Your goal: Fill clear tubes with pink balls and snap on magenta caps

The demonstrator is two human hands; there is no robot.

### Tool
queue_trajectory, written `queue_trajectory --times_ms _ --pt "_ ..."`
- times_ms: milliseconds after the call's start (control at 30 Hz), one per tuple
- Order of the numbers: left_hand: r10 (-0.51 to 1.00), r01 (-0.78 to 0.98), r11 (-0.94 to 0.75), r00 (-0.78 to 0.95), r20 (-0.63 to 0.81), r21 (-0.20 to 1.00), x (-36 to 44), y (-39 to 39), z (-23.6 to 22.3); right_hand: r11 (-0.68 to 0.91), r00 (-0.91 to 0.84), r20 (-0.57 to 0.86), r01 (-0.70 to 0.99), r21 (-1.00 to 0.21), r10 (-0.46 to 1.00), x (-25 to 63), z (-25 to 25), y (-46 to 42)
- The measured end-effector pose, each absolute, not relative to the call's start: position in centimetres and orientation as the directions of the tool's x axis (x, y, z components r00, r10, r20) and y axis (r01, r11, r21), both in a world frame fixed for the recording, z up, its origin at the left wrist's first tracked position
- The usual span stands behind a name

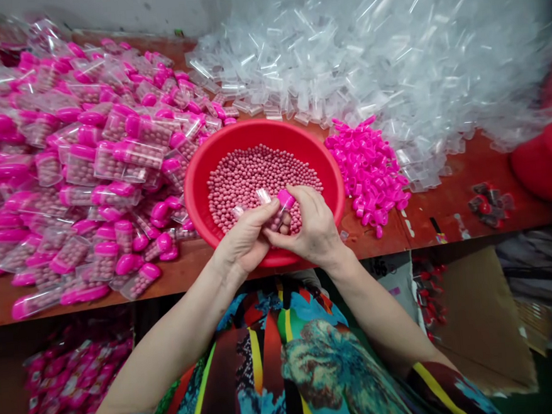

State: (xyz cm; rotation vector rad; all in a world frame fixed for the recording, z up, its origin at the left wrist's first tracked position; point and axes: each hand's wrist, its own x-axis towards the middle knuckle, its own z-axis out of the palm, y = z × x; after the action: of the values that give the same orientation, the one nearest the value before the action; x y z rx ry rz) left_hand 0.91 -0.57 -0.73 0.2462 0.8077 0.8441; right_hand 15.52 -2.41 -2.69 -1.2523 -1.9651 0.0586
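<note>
A red basin [195,203] holds many small pink beads [249,171]. Over its near side my two hands meet around a small clear container. My left hand [246,237] is closed on the container's body, mostly hidden by the fingers. With its fingertips, my right hand [314,226] grips the bright pink cap [285,199] at the container's upper end. Whether the cap is fully seated, I cannot tell. Beside the left fingers, another clear container [262,196] shows against the beads; whether it is held or lying there is unclear.
Left of the basin, capped bead-filled containers [125,148] are heaped. A pile of loose pink caps [368,169] lies to the right, with a large mound of clear containers [341,57] behind. A red bucket [542,163] stands far right. Below the table is a cardboard box [477,319].
</note>
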Motion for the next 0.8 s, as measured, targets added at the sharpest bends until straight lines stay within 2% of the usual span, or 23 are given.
queue_trajectory --times_ms 233,433,633,733,800 --pt "0.839 -0.457 0.535 0.388 -0.382 0.711 1.3 -1.4 -0.7 0.466 -0.203 0.504 0.745 -0.477 0.839 16.1 -3.1 -2.8" --pt "0.936 -0.417 0.352 0.164 -0.312 0.838 2.1 -1.5 -0.8 0.387 -0.229 0.396 0.837 -0.386 0.889 15.6 -2.2 -2.5" --pt "0.937 -0.374 0.349 0.151 -0.315 0.859 2.1 -2.0 0.1 0.456 -0.266 0.455 0.805 -0.381 0.850 14.7 -1.8 -2.1" --pt "0.949 -0.342 0.309 0.170 -0.265 0.887 0.1 -0.7 1.2 0.511 -0.315 0.446 0.740 -0.437 0.838 14.4 -0.8 -0.5" --pt "0.981 -0.249 0.187 0.094 -0.169 0.950 -2.6 1.4 1.9 0.522 -0.366 0.379 0.682 -0.512 0.850 14.6 -0.3 1.5"
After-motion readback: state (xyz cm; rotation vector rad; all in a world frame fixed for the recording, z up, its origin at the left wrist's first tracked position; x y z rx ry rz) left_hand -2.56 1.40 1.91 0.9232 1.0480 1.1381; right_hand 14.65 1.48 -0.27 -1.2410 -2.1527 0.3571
